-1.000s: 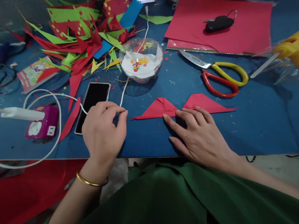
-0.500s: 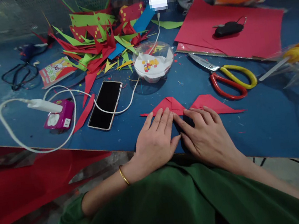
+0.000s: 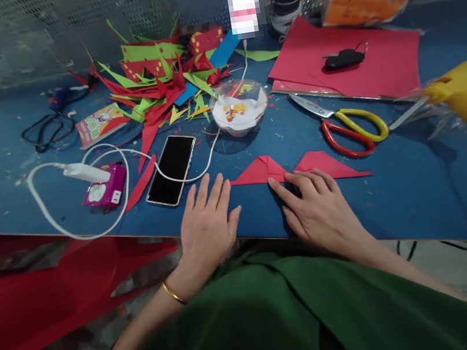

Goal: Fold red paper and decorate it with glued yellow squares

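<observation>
Folded red paper lies flat near the table's front edge, with two peaked parts and a long thin point at the right. Its right peaked part shows beyond my knuckles. My right hand rests on the paper's lower edge, index finger stretched out and fingertips touching the folds between the two parts. Flat on the blue table, my left hand has its fingers spread, just left of the paper's left tip. A gold bangle circles the left wrist. Whether the two red parts are joined is hidden under my right fingers.
Scissors lie behind the paper, near a yellow glue gun. A clear bowl holds paper bits. A phone, white cable and purple power adapter sit at left. Cut paper strips and red sheets are at the back.
My left hand has slid leftward off the red paper, uncovering its left part. My right hand stays on the folds. The camera view has shifted slightly.
</observation>
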The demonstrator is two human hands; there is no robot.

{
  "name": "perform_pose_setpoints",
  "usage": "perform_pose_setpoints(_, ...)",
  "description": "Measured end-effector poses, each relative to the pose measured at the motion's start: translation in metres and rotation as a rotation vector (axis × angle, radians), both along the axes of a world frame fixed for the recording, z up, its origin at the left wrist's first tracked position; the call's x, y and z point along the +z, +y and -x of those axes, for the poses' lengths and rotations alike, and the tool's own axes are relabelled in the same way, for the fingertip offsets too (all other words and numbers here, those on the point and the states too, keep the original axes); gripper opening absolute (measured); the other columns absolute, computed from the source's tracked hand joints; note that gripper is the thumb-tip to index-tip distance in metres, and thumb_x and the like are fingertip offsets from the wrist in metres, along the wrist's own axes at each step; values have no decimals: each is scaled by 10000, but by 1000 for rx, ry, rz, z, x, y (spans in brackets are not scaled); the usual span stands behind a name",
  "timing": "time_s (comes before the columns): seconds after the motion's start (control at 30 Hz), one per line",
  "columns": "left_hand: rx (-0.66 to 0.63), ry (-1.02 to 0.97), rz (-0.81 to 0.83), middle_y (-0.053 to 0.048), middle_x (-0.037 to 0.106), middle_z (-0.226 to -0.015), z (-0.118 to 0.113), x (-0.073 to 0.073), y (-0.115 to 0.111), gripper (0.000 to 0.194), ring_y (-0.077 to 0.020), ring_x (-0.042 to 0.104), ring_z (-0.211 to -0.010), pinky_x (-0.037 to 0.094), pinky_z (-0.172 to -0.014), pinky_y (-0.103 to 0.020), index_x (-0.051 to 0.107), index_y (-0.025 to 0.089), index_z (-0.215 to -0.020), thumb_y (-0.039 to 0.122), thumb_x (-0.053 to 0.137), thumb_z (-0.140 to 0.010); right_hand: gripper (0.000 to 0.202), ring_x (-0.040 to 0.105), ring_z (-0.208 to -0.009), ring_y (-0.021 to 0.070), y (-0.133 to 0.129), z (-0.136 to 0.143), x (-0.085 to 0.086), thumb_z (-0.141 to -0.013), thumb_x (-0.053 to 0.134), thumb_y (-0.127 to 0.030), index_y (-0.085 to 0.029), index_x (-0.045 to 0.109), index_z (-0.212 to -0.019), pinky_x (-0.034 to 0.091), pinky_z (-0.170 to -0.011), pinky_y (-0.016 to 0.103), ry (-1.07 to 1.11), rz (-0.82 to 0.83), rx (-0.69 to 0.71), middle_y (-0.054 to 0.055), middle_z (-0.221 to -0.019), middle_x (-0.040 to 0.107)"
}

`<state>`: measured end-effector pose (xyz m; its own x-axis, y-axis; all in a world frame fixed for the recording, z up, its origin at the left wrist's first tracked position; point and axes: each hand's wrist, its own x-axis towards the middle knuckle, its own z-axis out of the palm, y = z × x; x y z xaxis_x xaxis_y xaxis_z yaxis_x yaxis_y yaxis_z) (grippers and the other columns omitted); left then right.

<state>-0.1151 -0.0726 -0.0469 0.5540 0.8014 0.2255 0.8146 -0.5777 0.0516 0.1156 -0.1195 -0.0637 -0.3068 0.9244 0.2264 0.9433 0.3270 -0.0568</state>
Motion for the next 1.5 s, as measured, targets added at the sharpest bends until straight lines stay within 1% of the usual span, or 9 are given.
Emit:
perform_pose_setpoints(0.23, -307, -13, 84, -175, 505, -1511, -39, -11, 1, 525, -285, 450, -1430, 400, -1171, -455, 486, 33, -1451, 309, 447, -1006, 472, 527, -1249, 308, 2, 1, 2, -994, 419, -283, -146, 536, -1431, 362, -1093, 511, 26, 20, -8, 160, -1335, 619)
perform_pose_setpoints(0.4, -280, 23, 76, -153, 504, -1513, -42, -13, 0, 512, -292, 476, -1411, 371, -1173, -527, 490, 66, -1452, 340, 418, -1026, 469, 535, -1280, 291, -8, -18, 1, -1014, 381, -278, -61, 542, -1397, 310, -1123, 517, 14, 12, -75, 173, -1393, 612)
perform_pose_setpoints(0.57, -275, -39, -34, -144, 641, -1380, -47, -12, 5, 432, -295, 596, -1286, 441, -1107, -507, 613, 93, -1333, 343, 437, -1029, 463, 524, -1302, 327, -24, -43, 2, -1003, 415, -293, -103, 555, -1401, 319, -1120, 544, -48, 8, -167, 177, -1394, 606)
perform_pose_setpoints(0.73, -303, -110, -175, -132, 755, -1051, -65, -10, 22, 238, -272, 700, -958, 555, -864, -404, 722, 91, -1056, 194, 520, -984, 438, 530, -1303, 277, -19, -78, 27, -1019, 384, -323, -139, 588, -1361, 364, -1126, 457, 30, -35, -142, 146, -1398, 599)
perform_pose_setpoints(0.9, -301, -171, -156, -108, 722, -968, -79, -10, 34, 191, -264, 669, -878, 538, -808, -396, 701, 132, -1001, 228, 537, -979, 493, 586, -1203, 319, 16, -154, 65, -972, 445, -361, -90, 532, -1375, 450, -996, 432, -34, -169, -570, 186, -1337, 621)
perform_pose_setpoints(0.97, -278, -204, -108, -97, 708, -960, -80, -11, 36, 183, -262, 656, -881, 529, -798, -388, 693, 151, -992, 249, 539, -981, 492, 613, -1143, 333, 33, -182, 73, -934, 481, -374, -103, 537, -1340, 465, -914, 417, -127, -23, -725, 193, -1285, 642)
perform_pose_setpoints(1.07, -234, -250, -23, -87, 694, -964, -81, -14, 37, 153, -269, 635, -904, 514, -787, -389, 682, 170, -964, 256, 556, -972, 388, 657, -1013, 296, 53, -205, 74, -895, 513, -398, -146, 614, -1173, 455, -776, 352, -200, 152, -776, 160, -1130, 697)
perform_pose_setpoints(1.3, -190, -237, 103, -81, 672, -967, -83, -13, 39, 114, -268, 594, -907, 490, -817, -414, 644, 174, -930, 222, 549, -970, 360, 666, -940, 319, 61, -204, 57, -843, 527, -279, -58, 619, -1113, 411, -716, 360, -256, 143, -894, 223, -1059, 695)
perform_pose_setpoints(1.5, -185, -231, 122, -78, 672, -994, -85, -13, 38, 111, -262, 576, -931, 480, -837, -409, 647, 174, -973, 213, 543, -981, 384, 646, -975, 307, 45, -203, 70, -894, 469, -287, -64, 638, -1158, 402, -708, 354, -258, 46, -861, 239, -1125, 663)
